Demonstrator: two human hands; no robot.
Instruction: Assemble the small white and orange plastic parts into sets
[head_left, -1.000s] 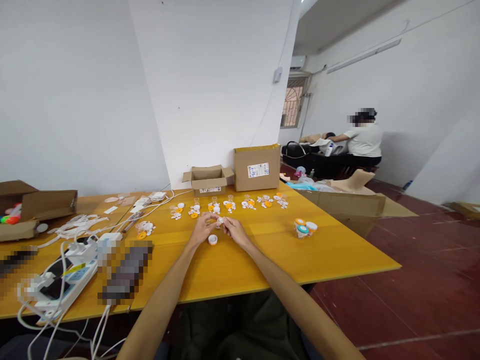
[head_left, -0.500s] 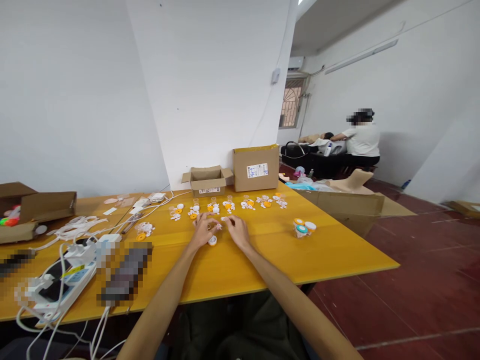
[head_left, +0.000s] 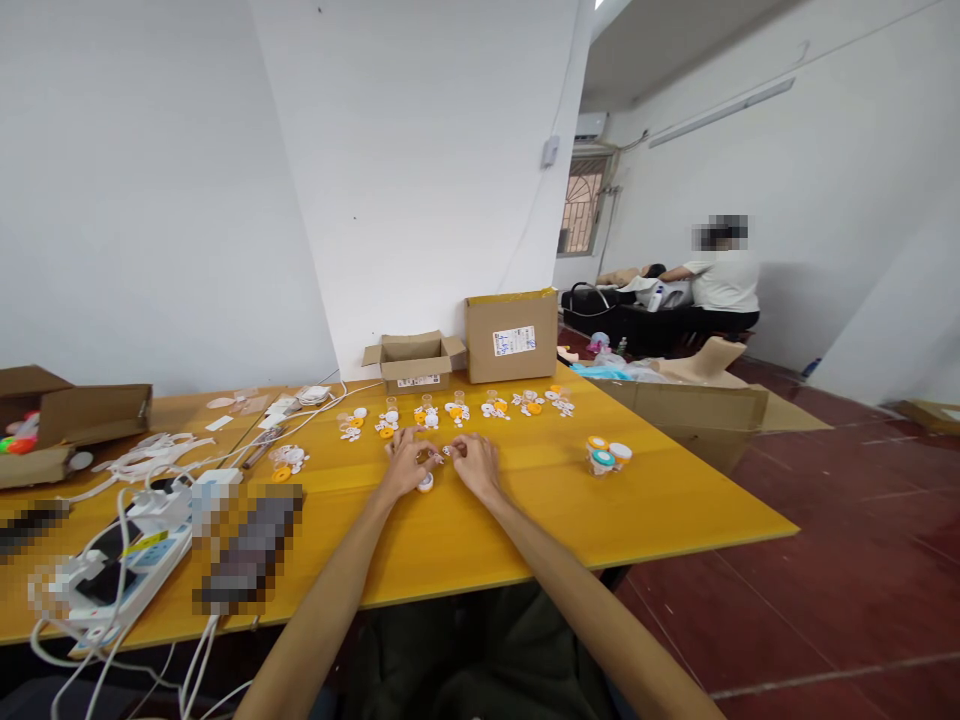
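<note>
Over the middle of the table (head_left: 525,500), my left hand (head_left: 407,463) pinches a small white-and-pinkish piece, too small to name. Close by, my right hand (head_left: 475,466) is closed at the fingertips on a small flat white piece with dark marks (head_left: 448,450). The two pieces almost meet; whether they touch I cannot tell. Just under my left hand lies a small round white container (head_left: 425,482), partly hidden by the fingers. Behind both hands runs a row of small piles, with orange rings (head_left: 420,418), white discs (head_left: 433,420) and clear cups (head_left: 391,403).
Cardboard boxes (head_left: 514,340) stand at the table's back. Lidded jars (head_left: 602,460) are grouped at right. A power strip (head_left: 161,550) with tangled cables and a blurred-out dark device (head_left: 251,550) lie at left. Farther off, a person (head_left: 724,280) sits working.
My right hand has brought its white piece slightly down, closer to the piece in my left hand, and the fingers have curled more. My left hand has hardly moved.
</note>
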